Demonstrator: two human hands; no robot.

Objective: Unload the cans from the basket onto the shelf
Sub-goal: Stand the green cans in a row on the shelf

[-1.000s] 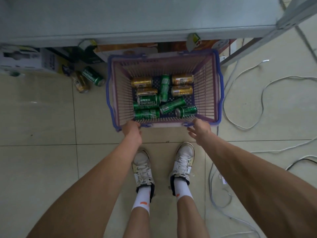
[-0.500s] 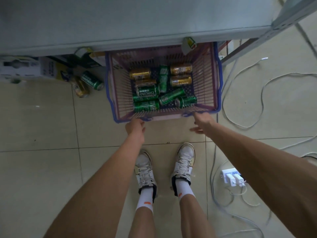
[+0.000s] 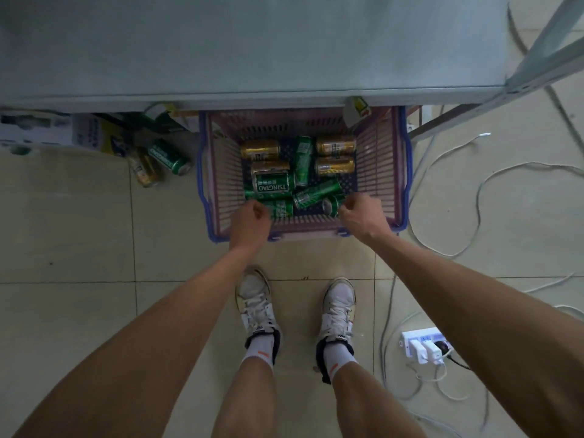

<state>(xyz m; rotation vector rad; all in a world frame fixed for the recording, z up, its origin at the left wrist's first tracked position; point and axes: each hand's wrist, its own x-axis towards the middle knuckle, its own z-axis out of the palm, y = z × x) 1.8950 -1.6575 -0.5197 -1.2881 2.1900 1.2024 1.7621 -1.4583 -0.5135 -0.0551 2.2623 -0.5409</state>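
A pink basket with a blue rim (image 3: 403, 172) stands on the floor, its far end under the grey shelf (image 3: 252, 58). Several green and gold cans lie on their sides in it, among them a green Tsingtao can (image 3: 273, 183) and gold cans (image 3: 335, 146). My left hand (image 3: 251, 222) reaches over the near rim, fingers curled against the left end of a green can (image 3: 281, 208). My right hand (image 3: 363, 216) is also over the near rim, fingers curled beside another green can (image 3: 330, 205). Whether either hand grips its can is hidden.
A green can (image 3: 169, 159) and a gold one (image 3: 143, 170) lie on the floor left of the basket, by a cardboard box (image 3: 47, 131). White cables (image 3: 478, 200) and a power strip (image 3: 423, 343) lie on the right. A metal shelf post (image 3: 537, 61) rises at the upper right.
The basket slid further under the shelf. Both hands left its near rim and moved forward into the basket, down to the nearest green cans.
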